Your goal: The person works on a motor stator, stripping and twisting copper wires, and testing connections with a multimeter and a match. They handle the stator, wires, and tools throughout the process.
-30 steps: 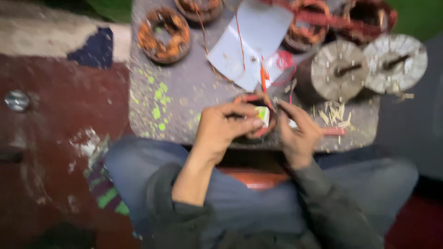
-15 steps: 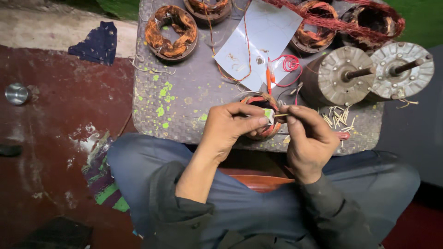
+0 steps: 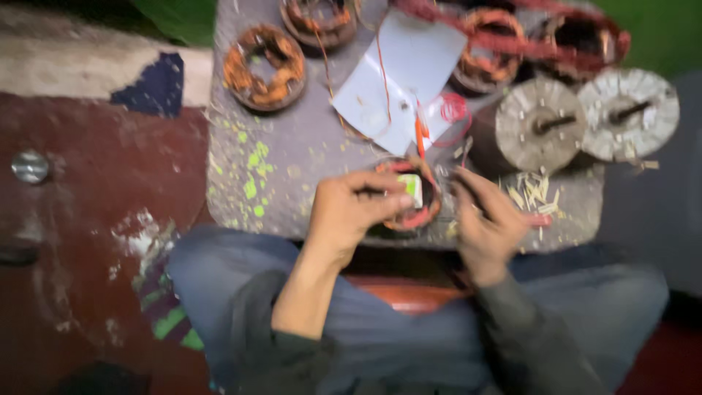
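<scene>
Gripping the small wound stator [image 3: 411,197] at the near edge of the worktop [image 3: 292,175], the left hand [image 3: 351,212] closes around its rim, fingers over a pale insert in the core. The right hand [image 3: 486,223] pinches something thin beside it; blur hides what. This unit appears mid-work, winding in place but loose red wire [image 3: 450,110] trailing. Beyond lie a white sheet [image 3: 398,73], further copper-wound stators [image 3: 265,67] and two grey rotors [image 3: 541,124].
</scene>
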